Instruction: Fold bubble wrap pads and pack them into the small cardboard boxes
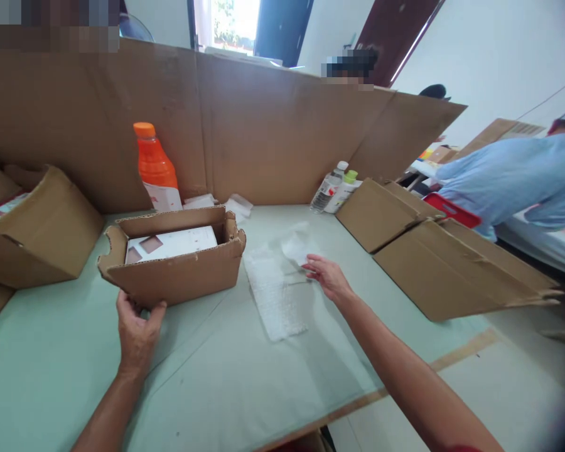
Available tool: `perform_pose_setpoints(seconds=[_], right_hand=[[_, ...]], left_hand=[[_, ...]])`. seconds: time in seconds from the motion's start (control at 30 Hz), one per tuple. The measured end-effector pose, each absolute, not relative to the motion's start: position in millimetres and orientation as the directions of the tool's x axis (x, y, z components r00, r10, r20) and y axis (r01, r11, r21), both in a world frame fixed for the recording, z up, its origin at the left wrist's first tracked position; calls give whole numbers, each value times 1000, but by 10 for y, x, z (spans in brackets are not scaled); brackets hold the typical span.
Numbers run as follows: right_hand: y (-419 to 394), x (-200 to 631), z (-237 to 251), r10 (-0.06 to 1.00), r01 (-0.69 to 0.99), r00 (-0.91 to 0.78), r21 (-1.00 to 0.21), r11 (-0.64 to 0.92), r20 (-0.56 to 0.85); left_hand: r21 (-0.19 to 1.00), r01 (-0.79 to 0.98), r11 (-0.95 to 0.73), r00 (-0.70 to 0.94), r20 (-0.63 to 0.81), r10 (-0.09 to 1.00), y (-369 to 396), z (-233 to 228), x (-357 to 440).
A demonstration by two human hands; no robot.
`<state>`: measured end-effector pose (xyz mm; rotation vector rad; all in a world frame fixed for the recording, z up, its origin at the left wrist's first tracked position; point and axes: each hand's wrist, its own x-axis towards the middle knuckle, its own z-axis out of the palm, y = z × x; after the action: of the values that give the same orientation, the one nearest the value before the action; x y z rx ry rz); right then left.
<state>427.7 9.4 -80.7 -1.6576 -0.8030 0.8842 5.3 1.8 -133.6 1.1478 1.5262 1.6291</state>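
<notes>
My left hand (139, 329) is curled against the lower front of an open cardboard box (183, 279), thumb and fingers at its bottom edge. Inside that box lies a white carton (176, 243) with brown pictures on it. Over the middle of the table, my right hand (328, 276) has its fingers closed on a thin, translucent plastic sheet (295, 250). Just left of that hand, a piece of bubble wrap (273, 301) lies flat, partly under the sheet.
A tall cardboard partition (273, 138) closes off the back. Before it stand an orange bottle (156, 166), small white packets (200, 201) and a clear water bottle (328, 188). Cardboard boxes flank both sides, one at left (51, 232), one at right (433, 267). A person in blue (513, 176) is beyond.
</notes>
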Motion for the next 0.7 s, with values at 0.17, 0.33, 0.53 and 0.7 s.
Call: perform_pose_setpoints(seconds=[0.17,0.33,0.53,0.7], right_hand=[[-111,4272,-695,852,-44,488,-980,-193,-190],[-69,4119,-581,863,-96,472,-984,-153,-180],[-76,3913,-566,886,-140,423,-980,-141,-188],[-59,3837,-432,918,-113,367,-987,-116,-150]], left_hand=[[979,137,-151,-422,195,885,52,-1390,-22],[708,596,-379,-383,666,641,-319,-1082,-17],[427,480,-766,380,686,621,-984,-768,876],[455,597,-661,677,157,719,-764,-1012,1705]])
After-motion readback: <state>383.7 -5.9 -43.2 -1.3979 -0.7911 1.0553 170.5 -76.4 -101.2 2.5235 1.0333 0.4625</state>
